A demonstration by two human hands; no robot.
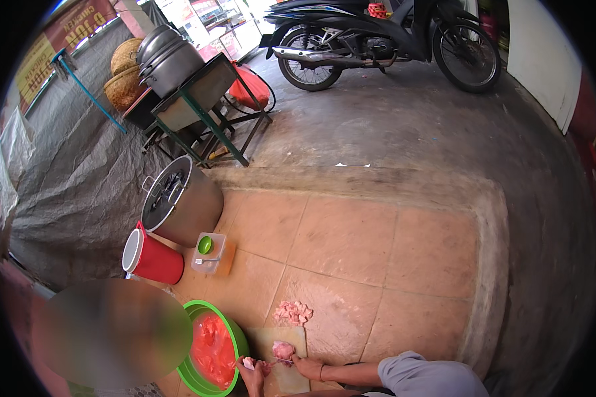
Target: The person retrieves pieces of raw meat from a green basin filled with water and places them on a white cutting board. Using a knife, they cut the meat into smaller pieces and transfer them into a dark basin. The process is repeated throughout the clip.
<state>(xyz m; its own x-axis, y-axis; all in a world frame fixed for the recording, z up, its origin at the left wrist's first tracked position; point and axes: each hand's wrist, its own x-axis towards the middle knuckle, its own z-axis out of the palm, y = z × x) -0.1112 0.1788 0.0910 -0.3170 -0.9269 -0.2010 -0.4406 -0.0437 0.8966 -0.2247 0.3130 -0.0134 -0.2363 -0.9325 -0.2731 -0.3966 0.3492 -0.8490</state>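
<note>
Low in the picture, my left hand (252, 376) grips a piece of raw meat (249, 363) beside the rim of a green plastic basin (239, 342). Reddish water and raw meat (212, 347) fill much of that basin. My right hand (308, 368) is at the edge of a larger pink lump of raw meat (283, 349), which lies on a pale cutting board (295, 383). A thin light strip shows by its fingertips; whether it is a blade or stretched tissue is unclear. Just beyond the board, small cut meat pieces (292, 313) form a pile on the tiles.
A blurred oval (111, 332) hides the lower left. Past the basin stand a red cooler jug (161, 260), a plastic container (226, 263) with a green bowl (205, 245), and a large metal pot (198, 208). A concrete curb (357, 183) borders the tiles; a motorcycle (372, 49) is parked beyond.
</note>
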